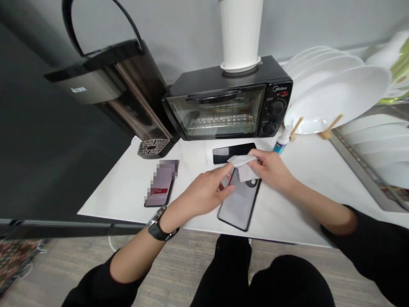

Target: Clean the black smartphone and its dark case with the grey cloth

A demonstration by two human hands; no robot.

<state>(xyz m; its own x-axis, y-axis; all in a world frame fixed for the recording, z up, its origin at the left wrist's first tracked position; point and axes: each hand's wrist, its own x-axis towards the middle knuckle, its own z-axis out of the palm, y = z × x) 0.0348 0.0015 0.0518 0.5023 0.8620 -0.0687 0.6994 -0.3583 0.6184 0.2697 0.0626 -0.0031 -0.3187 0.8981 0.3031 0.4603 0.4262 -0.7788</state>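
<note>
A dark phone [239, 204] lies face up near the front edge of the white table [306, 213]. My left hand [204, 194] is closed, its fingertips pinching the left corner of a white tissue [244, 166] above the phone's top end. My right hand [271, 168] grips the tissue's right side with closed fingers. The tissue hangs between both hands, just over the phone. A second black phone [233, 152] lies flat behind them, close to the oven.
A third phone [161, 185] lies at the left. A black toaster oven [226, 102] with a white canister [241, 34] on top stands at the back, a dark coffee machine [128, 94] left of it. White plates [338, 94] sit in a rack at right, beside a small bottle [283, 140].
</note>
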